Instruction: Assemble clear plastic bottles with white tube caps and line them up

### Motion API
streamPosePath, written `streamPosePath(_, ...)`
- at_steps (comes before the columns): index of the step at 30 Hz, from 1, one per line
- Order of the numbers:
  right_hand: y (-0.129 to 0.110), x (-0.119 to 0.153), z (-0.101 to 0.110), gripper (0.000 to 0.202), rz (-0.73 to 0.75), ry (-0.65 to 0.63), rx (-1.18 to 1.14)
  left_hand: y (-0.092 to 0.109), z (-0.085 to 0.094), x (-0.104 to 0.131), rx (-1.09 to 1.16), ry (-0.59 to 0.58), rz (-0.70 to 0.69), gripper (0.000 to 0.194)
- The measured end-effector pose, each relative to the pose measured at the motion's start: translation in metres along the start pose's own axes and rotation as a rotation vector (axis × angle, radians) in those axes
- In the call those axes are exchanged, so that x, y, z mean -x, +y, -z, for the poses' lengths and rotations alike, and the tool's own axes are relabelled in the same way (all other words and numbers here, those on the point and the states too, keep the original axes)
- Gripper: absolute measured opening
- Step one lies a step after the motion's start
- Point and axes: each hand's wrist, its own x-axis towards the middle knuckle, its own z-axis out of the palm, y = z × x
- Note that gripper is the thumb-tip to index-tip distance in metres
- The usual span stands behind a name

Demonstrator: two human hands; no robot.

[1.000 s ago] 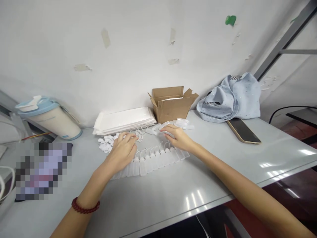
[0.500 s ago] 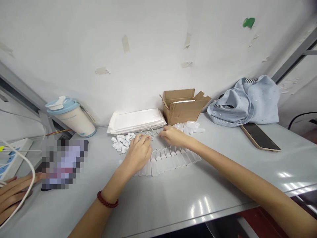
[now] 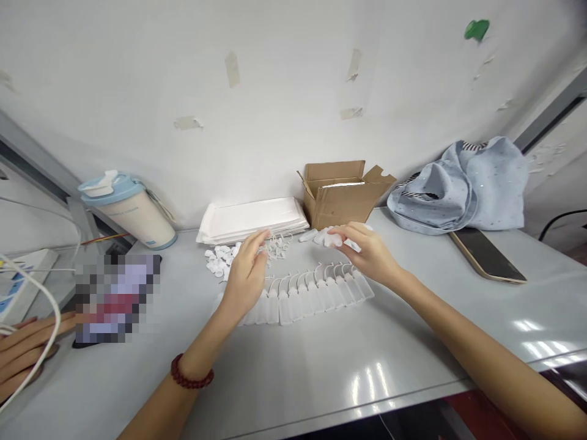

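My left hand (image 3: 245, 272) is raised over the left end of the row, thumb and fingers apart, nothing visible between them. Small white caps (image 3: 219, 261) lie loosely beside it. Several thin, curved white stems (image 3: 277, 245) are heaped just past its fingertips. My right hand (image 3: 369, 253) reaches to a pile of small translucent bottles (image 3: 309, 234) and pinches one bottle (image 3: 333, 240) between thumb and fingers. Between my hands and nearer to me, several translucent bottles with curved stems (image 3: 316, 298) lie side by side in a fanned row.
White flat packs (image 3: 252, 217) and an open cardboard box (image 3: 342, 205) stand against the wall. A tumbler (image 3: 132, 211) is at the left, near another person's hand (image 3: 32, 354) and a blurred-out object (image 3: 119, 299). At right are a phone (image 3: 486, 253) and blue cloth (image 3: 458, 189).
My right hand has moved right, from the stem heap to the bottle pile. The left hand has shifted slightly left and its fingers have lifted off the stems. The view has tilted slightly.
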Motion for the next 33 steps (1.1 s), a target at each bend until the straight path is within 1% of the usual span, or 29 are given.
streamPosePath(2, -0.009, 0.002, 0.001, 0.015, 0.009, 0.112, -0.021, 0.006, 0.002, 0.000, 0.118, 0.032, 0.072, 0.040)
streamPosePath(5, -0.027, 0.003, 0.000, 0.013, 0.032, 0.174, -0.054, 0.017, 0.002, 0.003, 0.290, 0.085, 0.178, 0.034)
streamPosePath(9, -0.044, 0.007, -0.003, 0.016, 0.083, 0.127, -0.155, 0.027, 0.000, 0.006, 0.353, 0.171, 0.225, 0.026)
streamPosePath(13, -0.048, 0.012, -0.006, 0.020, 0.081, 0.070, -0.185, 0.022, -0.002, 0.006, 0.403, 0.194, 0.212, 0.025)
streamPosePath(17, -0.048, 0.015, -0.009, 0.021, 0.133, 0.029, -0.169, 0.016, -0.004, 0.007, 0.346, 0.215, 0.064, 0.022)
streamPosePath(20, -0.051, 0.018, -0.011, 0.025, 0.159, -0.042, -0.127, 0.020, -0.006, 0.010, 0.265, 0.183, -0.082, 0.017)
streamPosePath(23, -0.054, 0.021, -0.012, 0.029, 0.135, -0.122, -0.072, 0.030, -0.008, 0.015, 0.204, 0.170, -0.242, 0.014)
streamPosePath(25, -0.056, 0.022, -0.013, 0.030, 0.112, -0.165, -0.056, 0.036, -0.010, 0.020, 0.172, 0.188, -0.326, 0.014)
streamPosePath(29, -0.056, 0.022, -0.013, 0.030, 0.063, -0.229, -0.093, 0.042, -0.014, 0.027, 0.078, 0.199, -0.481, 0.017)
streamPosePath(31, -0.055, 0.021, -0.012, 0.029, 0.047, -0.236, -0.123, 0.041, -0.015, 0.028, 0.041, 0.192, -0.534, 0.019)
streamPosePath(33, -0.056, 0.020, -0.011, 0.028, 0.041, -0.232, -0.154, 0.039, -0.015, 0.026, 0.037, 0.212, -0.537, 0.019)
